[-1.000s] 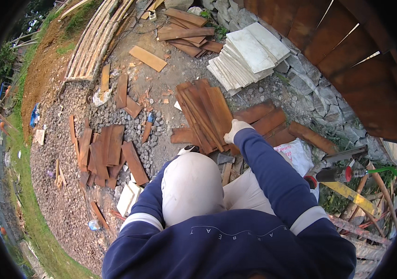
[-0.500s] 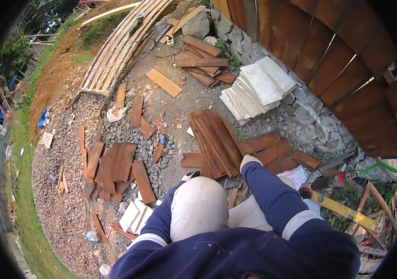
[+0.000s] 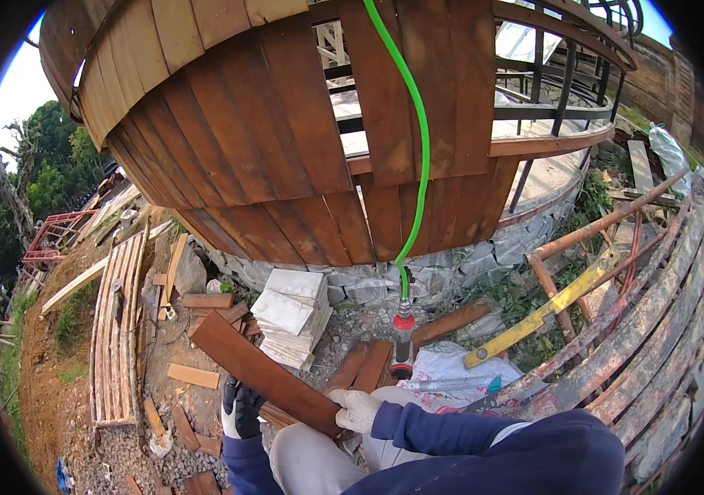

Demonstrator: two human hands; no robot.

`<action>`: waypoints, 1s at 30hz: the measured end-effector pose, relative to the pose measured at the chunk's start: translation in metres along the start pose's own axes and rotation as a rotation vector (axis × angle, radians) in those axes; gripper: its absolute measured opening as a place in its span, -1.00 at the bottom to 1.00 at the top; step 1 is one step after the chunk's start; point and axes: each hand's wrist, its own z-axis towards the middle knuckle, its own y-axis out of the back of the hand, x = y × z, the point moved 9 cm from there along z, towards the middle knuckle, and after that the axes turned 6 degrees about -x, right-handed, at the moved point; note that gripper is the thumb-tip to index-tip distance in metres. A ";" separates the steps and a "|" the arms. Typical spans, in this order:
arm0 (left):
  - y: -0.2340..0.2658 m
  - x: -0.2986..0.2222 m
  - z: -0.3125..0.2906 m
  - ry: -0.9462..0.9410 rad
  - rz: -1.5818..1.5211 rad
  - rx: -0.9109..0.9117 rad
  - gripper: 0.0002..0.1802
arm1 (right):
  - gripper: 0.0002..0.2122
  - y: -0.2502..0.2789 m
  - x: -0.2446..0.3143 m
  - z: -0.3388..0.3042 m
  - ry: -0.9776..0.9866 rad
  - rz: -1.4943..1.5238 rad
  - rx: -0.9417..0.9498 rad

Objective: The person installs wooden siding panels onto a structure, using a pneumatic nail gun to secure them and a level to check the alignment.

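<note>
A reddish-brown wooden board slants across in front of my knees, lifted off the ground. My left hand, in a black and white glove, grips its lower edge near the middle. At the board's near right end, my right hand, in a white glove, is closed on the edge. Fingers behind the board are partly hidden. More brown boards lie on the ground just beyond it. Ahead rises a curved wall of overlapping brown boards, with gaps that show a metal frame.
White slabs are stacked by the stone base. A green hose hangs down the wall to a red and black tool. A yellow spirit level, a white sack and a rusty slatted frame are at right.
My view has swung up and to the right, bringing the curved wall to the front. Both hands, earlier low at the board pile, now hold one board raised and slanted.
</note>
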 end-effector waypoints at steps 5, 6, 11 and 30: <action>-0.174 -0.093 -0.013 -0.328 0.285 0.079 -0.75 | -0.44 0.106 0.106 -0.036 0.021 0.040 -0.217; -0.209 -0.102 -0.017 -0.319 0.225 0.128 -0.74 | -0.40 0.130 0.124 -0.042 0.110 0.027 -0.359; -0.370 -0.141 -0.008 -0.461 0.366 0.467 -0.74 | -0.41 0.247 0.142 -0.078 0.203 0.468 -0.817; -0.700 -0.196 0.083 -2.033 1.381 0.465 -0.20 | -0.38 0.624 0.141 0.037 0.534 0.224 -1.077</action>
